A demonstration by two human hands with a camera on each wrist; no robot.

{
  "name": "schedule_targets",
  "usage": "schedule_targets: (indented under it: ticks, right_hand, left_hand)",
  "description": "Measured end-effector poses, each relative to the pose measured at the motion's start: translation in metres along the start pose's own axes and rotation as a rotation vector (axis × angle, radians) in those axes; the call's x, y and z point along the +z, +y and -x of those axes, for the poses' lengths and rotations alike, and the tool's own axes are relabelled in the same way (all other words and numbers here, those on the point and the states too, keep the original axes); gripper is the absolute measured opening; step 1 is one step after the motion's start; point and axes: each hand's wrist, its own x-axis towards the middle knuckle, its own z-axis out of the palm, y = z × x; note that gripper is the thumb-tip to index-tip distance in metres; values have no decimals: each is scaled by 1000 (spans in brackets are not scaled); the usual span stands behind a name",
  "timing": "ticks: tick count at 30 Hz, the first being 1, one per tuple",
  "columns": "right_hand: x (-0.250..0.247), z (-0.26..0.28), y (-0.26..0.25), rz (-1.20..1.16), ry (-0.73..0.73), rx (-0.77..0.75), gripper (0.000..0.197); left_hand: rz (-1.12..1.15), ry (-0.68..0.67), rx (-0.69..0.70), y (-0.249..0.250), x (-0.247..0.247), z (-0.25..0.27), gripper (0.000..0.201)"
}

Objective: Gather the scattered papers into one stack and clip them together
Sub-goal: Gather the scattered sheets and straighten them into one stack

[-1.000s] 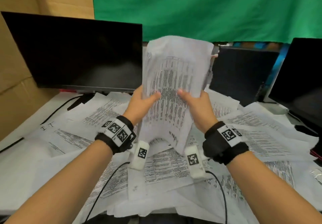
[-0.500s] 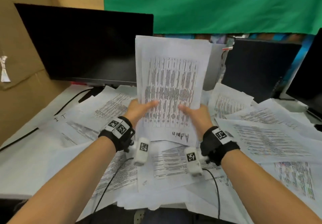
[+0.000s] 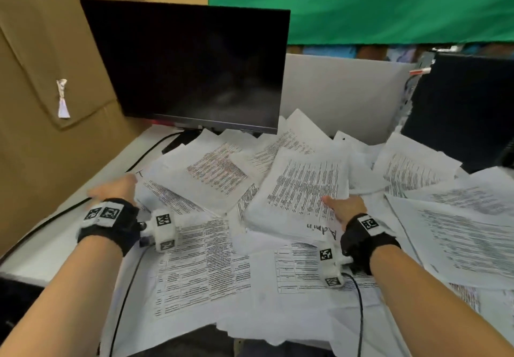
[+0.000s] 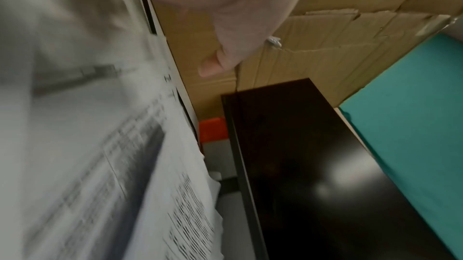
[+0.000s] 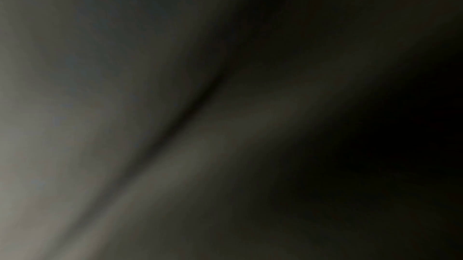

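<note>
A thick stack of printed papers, with "Admin" handwritten on its near edge, lies tilted over the loose sheets at centre right. My right hand grips its near right corner, thumb on top and fingers hidden beneath. My left hand, blurred, is out at the left edge of the paper spread with fingers extended and nothing in it. Loose printed sheets cover the white table. In the left wrist view a straight finger hovers beside blurred sheets. The right wrist view is dark.
A black monitor stands at the back left, with its cable running along the table. A second dark screen stands at the right. A cardboard wall closes off the left side, and a grey partition stands behind the papers.
The stack, held upright in both hands before, has come down onto the loose sheets. My left hand has let go and swung out to the left; my right hand keeps its hold.
</note>
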Motion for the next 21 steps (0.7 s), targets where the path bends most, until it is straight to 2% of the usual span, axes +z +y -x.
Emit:
schedule_targets:
  ticks: [1,3,7,10,11,13,14,17,19,21]
  right_hand:
    - [1,-2,0,23,-1,-4,70]
    - [2,-2,0,73,5,-6,77]
    - [4,2,0,113,4,-28,74]
    - [4,-1,6,88,9,-53,72]
    - [4,-1,8,79,9,-46,73]
    - [4,-1,10,65,10,-42,67]
    - [4,-1,10,47,5,-38,62]
    - [3,2,9,31,-13,-28,65]
    - [4,1,8,55,-14,-8,77]
    - [2,3,5,79,-14,-4,73]
  left_hand:
    - [1,4,-13,-3,-2,-14,112]
    - [-4,-27,14,1,-8,9,108]
    - [-44,-186,141,5,4,34,81]
    - [33,-354,194,8,27,49,56]
    - [31,-415,200,11,34,52,54]
    - [-69,-500,256,18,46,61,66]
    - [-142,-477,304,21,50,64,68]
    - [-323,-248,460,27,57,73,45]
    - [-340,-166,562,28,58,76,32]
    - [-359,-106,705,28,54,79,24]
